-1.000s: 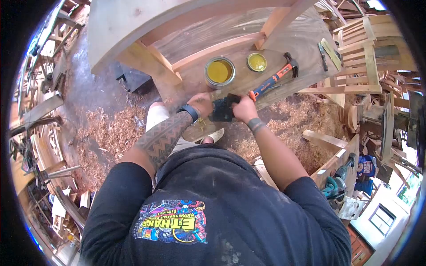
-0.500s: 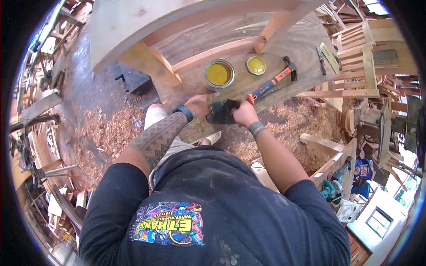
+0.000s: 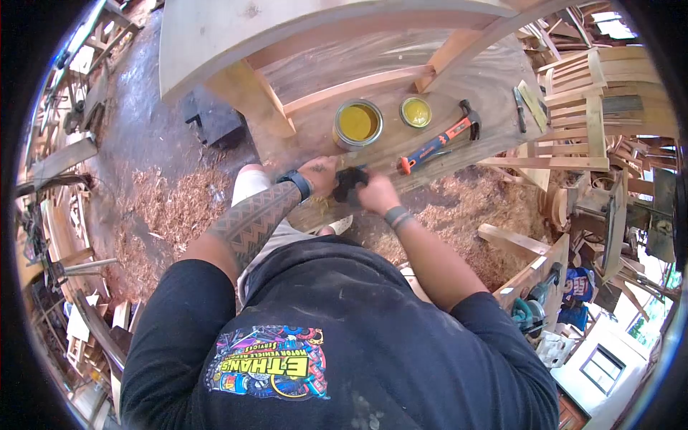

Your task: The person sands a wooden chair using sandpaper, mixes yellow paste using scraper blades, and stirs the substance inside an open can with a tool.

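A dark piece of cloth [image 3: 350, 183] is bunched between my hands at the near edge of the workbench. My left hand [image 3: 319, 174], a watch on its wrist, is closed on the cloth's left side. On the other side my right hand [image 3: 378, 193] pinches it, slightly blurred. Just beyond stands an open tin [image 3: 357, 123] of yellow-brown paste, with its lid [image 3: 416, 112] lying to the right, yellow residue inside. A claw hammer [image 3: 441, 142] with an orange and dark handle rests on the bench right of my hands.
A wooden piece of furniture [image 3: 344, 36] with a curved edge and legs stands on the plywood bench top [image 3: 487, 93]. A knife [image 3: 519, 109] lies at the right. Wood shavings [image 3: 172, 215] cover the floor. A slatted wooden frame [image 3: 573, 107] leans beyond the bench's right end.
The cloth was spread out between my hands and is now gathered into a smaller bunch. My right hand has come left, away from the hammer's handle end.
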### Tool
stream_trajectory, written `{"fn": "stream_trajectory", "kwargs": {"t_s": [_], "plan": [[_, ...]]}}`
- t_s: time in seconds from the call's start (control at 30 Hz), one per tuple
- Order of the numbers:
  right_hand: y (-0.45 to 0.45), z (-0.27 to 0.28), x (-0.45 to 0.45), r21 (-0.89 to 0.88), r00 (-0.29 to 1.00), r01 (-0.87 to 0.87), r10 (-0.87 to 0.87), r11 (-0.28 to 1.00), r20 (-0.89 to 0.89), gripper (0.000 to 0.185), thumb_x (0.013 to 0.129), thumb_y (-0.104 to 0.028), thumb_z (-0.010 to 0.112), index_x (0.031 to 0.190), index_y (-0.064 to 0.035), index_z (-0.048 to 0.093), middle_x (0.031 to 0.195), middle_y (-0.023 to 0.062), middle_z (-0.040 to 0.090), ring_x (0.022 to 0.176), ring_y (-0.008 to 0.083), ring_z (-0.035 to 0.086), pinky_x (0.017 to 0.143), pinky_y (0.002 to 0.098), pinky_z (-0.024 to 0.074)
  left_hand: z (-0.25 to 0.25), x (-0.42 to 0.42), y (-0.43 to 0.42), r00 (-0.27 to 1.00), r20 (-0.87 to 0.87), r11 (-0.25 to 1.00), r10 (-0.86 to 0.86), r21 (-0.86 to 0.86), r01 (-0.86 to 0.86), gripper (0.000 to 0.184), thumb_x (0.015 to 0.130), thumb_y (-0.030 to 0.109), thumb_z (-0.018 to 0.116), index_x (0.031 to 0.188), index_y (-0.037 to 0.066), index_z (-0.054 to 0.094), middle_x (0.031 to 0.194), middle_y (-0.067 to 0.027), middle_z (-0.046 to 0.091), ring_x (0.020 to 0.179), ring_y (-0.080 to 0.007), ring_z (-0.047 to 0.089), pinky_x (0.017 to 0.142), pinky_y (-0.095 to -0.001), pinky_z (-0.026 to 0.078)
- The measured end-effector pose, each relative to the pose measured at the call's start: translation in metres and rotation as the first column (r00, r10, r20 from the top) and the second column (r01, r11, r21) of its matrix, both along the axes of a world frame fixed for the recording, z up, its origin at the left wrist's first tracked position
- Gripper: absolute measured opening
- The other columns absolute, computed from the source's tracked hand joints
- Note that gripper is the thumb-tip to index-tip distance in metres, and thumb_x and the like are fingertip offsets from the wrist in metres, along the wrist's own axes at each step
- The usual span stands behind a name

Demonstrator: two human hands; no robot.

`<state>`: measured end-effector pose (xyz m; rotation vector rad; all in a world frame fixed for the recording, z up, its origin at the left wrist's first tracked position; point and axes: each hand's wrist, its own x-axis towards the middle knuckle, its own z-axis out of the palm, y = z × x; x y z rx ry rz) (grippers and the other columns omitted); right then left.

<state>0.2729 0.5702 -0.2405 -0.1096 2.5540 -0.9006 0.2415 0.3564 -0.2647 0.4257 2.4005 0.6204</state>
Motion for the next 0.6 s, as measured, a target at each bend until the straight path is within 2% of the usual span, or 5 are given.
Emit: {"fn": "stream_trajectory", "kwargs": {"t_s": [0.27, 0.3, 0.4, 0.5, 0.6], "plan": [[0.026, 0.003, 0.013, -0.134, 0.955, 0.231, -0.199, 0.964, 0.219, 0.039, 0.090, -0.016, 0.068, 0.124, 0.0033, 0.069, 0.117, 0.0300, 0.071, 0.115, 0.0429, 0.068, 0.099, 0.0463, 0.0535, 0.016, -0.002, 0.000, 1.000, 0.020, 1.000, 0.000, -0.001, 0.000, 0.049, 0.085, 0.027, 0.076, 0.121, -0.003, 0.061, 0.121, -0.0273, 0.068, 0.121, -0.0429, 0.063, 0.103, -0.0484, 0.051], [0.015, 0.005, 0.010, 0.001, 0.984, 0.091, -0.090, 0.996, 0.155, 0.039, 0.090, -0.016, 0.068, 0.125, 0.0028, 0.069, 0.116, 0.0295, 0.072, 0.114, 0.0431, 0.069, 0.098, 0.0468, 0.0539, 0.019, -0.001, 0.000, 0.999, 0.041, 1.000, -0.019, -0.015, 0.019, 0.049, 0.085, 0.027, 0.076, 0.121, -0.003, 0.061, 0.122, -0.0274, 0.068, 0.121, -0.0428, 0.064, 0.103, -0.0484, 0.051], [-0.016, -0.003, 0.015, -0.065, 0.994, 0.105, -0.106, 0.992, -0.025, 0.039, 0.090, -0.017, 0.068, 0.124, 0.0027, 0.069, 0.111, 0.0279, 0.074, 0.109, 0.0433, 0.070, 0.095, 0.0471, 0.0547, 0.023, -0.011, 0.006, 0.998, 0.035, 0.998, -0.060, -0.004, 0.060, 0.047, 0.084, 0.025, 0.076, 0.119, -0.003, 0.062, 0.121, -0.0277, 0.069, 0.120, -0.0427, 0.064, 0.103, -0.0486, 0.051], [0.005, 0.001, 0.018, -0.134, 0.959, 0.213, -0.181, 0.968, 0.216, 0.042, 0.088, -0.021, 0.069, 0.123, 0.0008, 0.069, 0.112, 0.0311, 0.071, 0.109, 0.0471, 0.068, 0.097, 0.0513, 0.0542, 0.025, -0.007, 0.000, 0.999, -0.007, 0.997, -0.050, 0.052, 0.050, 0.046, 0.083, 0.023, 0.075, 0.118, -0.004, 0.062, 0.119, -0.0280, 0.070, 0.118, -0.0436, 0.065, 0.102, -0.0490, 0.052], [0.014, -0.002, 0.024, -0.105, 0.942, 0.263, -0.232, 0.959, 0.244, 0.041, 0.088, -0.020, 0.068, 0.122, 0.0026, 0.068, 0.112, 0.0310, 0.071, 0.109, 0.0471, 0.068, 0.097, 0.0511, 0.0542, 0.022, -0.005, 0.000, 0.999, 0.001, 0.999, -0.036, 0.035, 0.036, 0.046, 0.083, 0.023, 0.075, 0.117, -0.005, 0.062, 0.116, -0.0280, 0.070, 0.116, -0.0440, 0.066, 0.101, -0.0490, 0.053]]}}
